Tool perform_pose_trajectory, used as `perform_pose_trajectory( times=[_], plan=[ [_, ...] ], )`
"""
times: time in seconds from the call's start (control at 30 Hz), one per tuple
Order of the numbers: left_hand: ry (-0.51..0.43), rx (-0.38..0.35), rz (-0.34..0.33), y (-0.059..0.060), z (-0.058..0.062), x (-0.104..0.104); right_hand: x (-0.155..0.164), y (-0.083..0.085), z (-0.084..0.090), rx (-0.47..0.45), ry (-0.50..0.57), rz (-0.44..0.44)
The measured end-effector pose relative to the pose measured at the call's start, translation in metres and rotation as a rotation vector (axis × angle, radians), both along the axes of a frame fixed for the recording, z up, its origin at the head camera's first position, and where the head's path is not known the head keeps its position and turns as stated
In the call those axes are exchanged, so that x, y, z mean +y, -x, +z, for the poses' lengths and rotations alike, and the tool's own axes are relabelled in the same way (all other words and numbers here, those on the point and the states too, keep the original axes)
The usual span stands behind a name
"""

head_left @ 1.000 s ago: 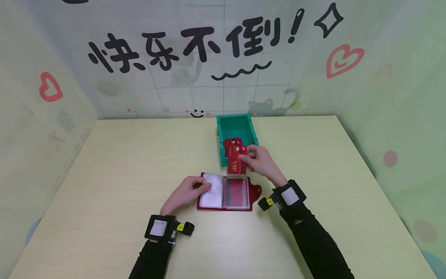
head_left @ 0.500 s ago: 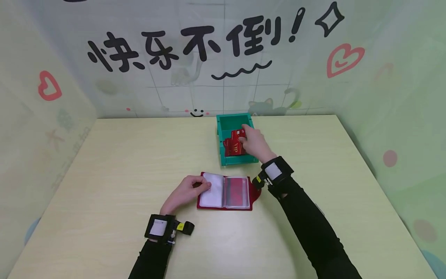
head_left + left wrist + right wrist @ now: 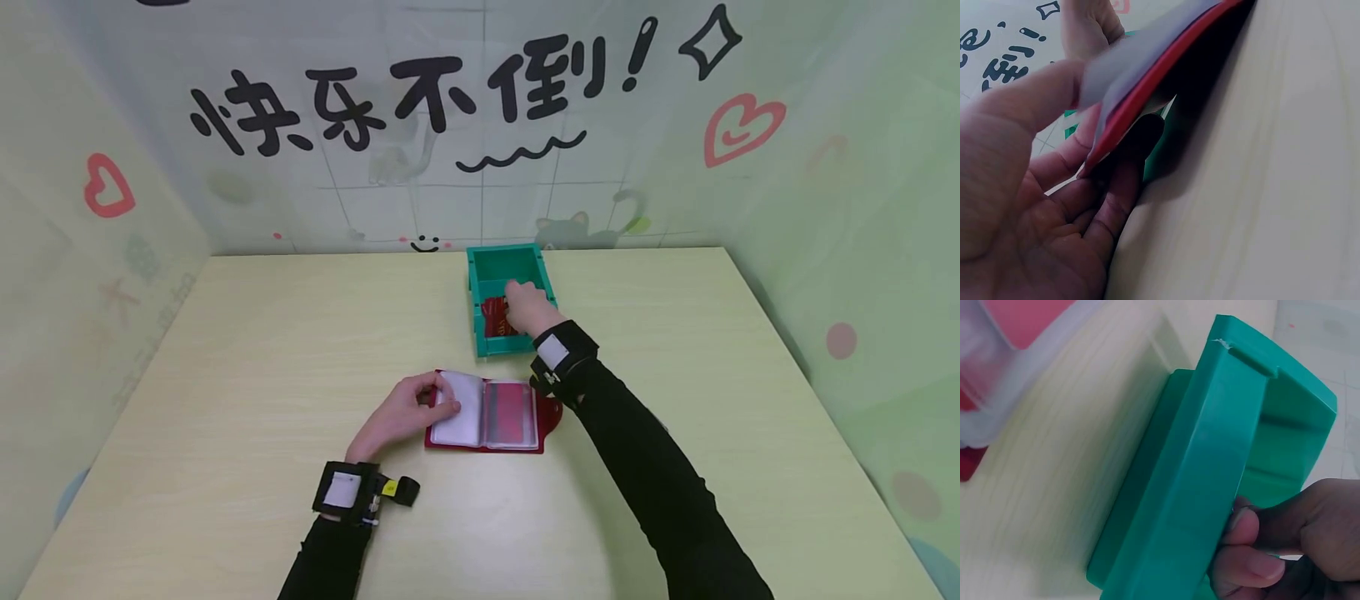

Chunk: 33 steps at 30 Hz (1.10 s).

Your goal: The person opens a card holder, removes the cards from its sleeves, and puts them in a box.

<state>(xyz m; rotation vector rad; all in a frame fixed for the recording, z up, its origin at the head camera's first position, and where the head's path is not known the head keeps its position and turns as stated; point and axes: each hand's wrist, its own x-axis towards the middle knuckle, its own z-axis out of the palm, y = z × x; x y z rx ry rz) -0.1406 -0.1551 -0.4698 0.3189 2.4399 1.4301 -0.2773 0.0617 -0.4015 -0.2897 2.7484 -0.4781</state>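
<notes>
A small red card holder lies open on the table, white page at left and a clear sleeve over red at right. My left hand grips its left side, the thumb on the page and fingers under the red cover, which stands raised from the table in the left wrist view. My right hand reaches into the green bin, fingers curled beside red VIP cards. In the right wrist view the right fingers sit just behind the bin's rim; I cannot tell whether they hold a card.
The bin stands at the back of the pale wooden table, close to the printed backdrop. The card holder lies in front of the bin, its red clasp flap pointing right. Printed side walls flank the table.
My right hand has carried a red VIP card from in front of the bin into it, then moved lower and left over the cards. The left hand stays on the card holder, its thumb slightly shifted.
</notes>
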Motion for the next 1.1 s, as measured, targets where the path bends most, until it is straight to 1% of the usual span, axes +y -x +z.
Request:
perform_pose_trajectory(
  times=[0.17, 0.33, 0.43, 0.53, 0.67, 0.73, 0.8, 0.9, 1.0, 1.07, 1.1],
  plan=[
    [-0.047, -0.027, -0.004, -0.001, 0.001, 0.000, -0.003, 0.002, -0.007, 0.014, -0.072, -0.007],
    [-0.050, -0.042, -0.019, -0.001, 0.001, 0.001, -0.004, 0.001, -0.014, 0.029, -0.144, 0.014],
    [-0.031, -0.038, -0.014, -0.001, 0.001, 0.002, -0.003, -0.003, -0.011, 0.062, -0.137, 0.027],
    [-0.013, -0.024, -0.007, -0.001, 0.000, 0.001, -0.002, -0.010, -0.003, 0.105, -0.092, 0.041],
    [0.015, 0.004, 0.003, -0.003, 0.001, 0.001, 0.005, -0.031, 0.014, 0.167, 0.052, 0.059],
    [0.036, 0.047, -0.007, -0.004, 0.003, 0.003, 0.011, -0.046, 0.019, 0.187, 0.145, 0.055],
    [0.062, 0.096, -0.017, -0.005, 0.006, 0.006, 0.019, -0.062, 0.021, 0.184, 0.223, 0.051],
    [0.143, 0.181, -0.019, -0.006, 0.010, 0.012, 0.033, -0.087, 0.017, 0.121, 0.308, 0.036],
    [0.251, 0.219, -0.008, -0.007, 0.016, 0.021, 0.044, -0.107, 0.011, 0.019, 0.347, 0.016],
    [0.310, 0.243, -0.020, -0.008, 0.020, 0.028, 0.050, -0.116, 0.006, -0.038, 0.352, -0.001],
    [0.324, 0.246, -0.035, -0.009, 0.022, 0.032, 0.052, -0.119, 0.003, -0.061, 0.348, -0.009]
  ],
)
